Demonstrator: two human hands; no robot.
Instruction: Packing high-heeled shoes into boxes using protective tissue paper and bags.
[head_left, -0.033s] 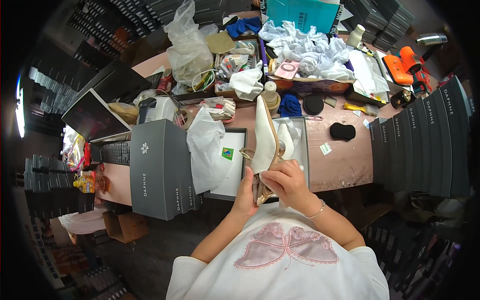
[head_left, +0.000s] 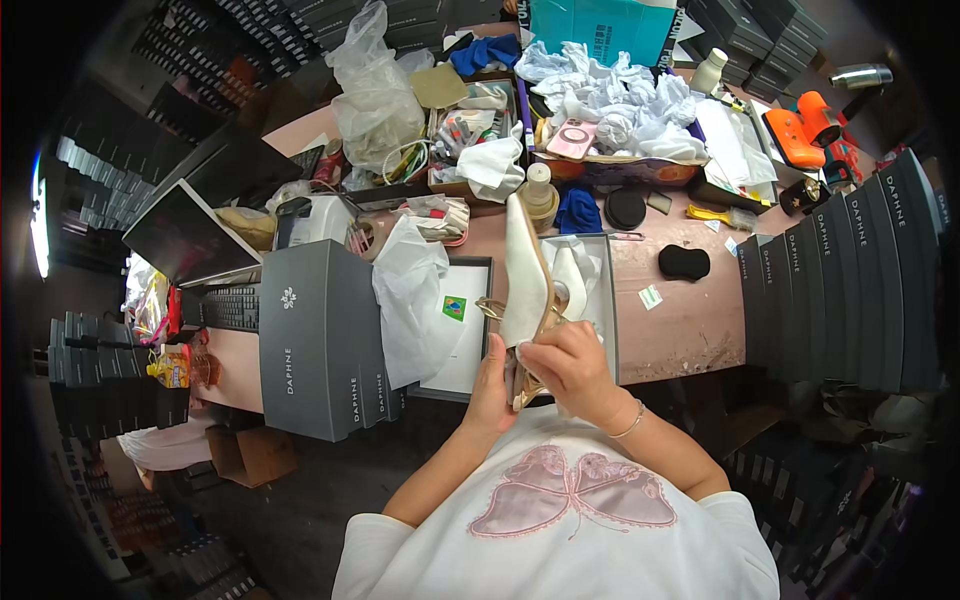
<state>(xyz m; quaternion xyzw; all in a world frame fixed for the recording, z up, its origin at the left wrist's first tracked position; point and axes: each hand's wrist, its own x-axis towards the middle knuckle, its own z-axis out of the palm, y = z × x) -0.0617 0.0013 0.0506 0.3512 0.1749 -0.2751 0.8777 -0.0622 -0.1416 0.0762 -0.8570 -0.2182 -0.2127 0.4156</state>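
Shoe tip: since the earlier frame, the toe of the white pointed-toe shoe [head_left: 527, 285] had swung slightly leftward, while both hands had hardly shifted.
Held shoe: it stood toe-up at the centre of the frame, above the pink table [head_left: 690, 335].
Left hand [head_left: 489, 392]: just below centre, its grip was closed around the heel end, the thumb lying along the side.
Right hand [head_left: 572, 365]: just right of the other hand, its grip was pinching the heel end near the gold straps [head_left: 528, 393]; the fingers hid exactly which part.
Second white shoe [head_left: 568, 280]: it lay in the open gray shoebox [head_left: 612, 320], right of centre, partly hidden behind the held one.
White tissue paper [head_left: 412, 300]: left of centre, it hung crumpled over a shallow gray-rimmed tray or lid [head_left: 455, 362], beside a green card [head_left: 454, 308].
Pair's progress: one shoe was boxed, the other out; handling of the latter seemed unfinished, the shoebox was uncovered, and whether any strap was fastened could not be told.
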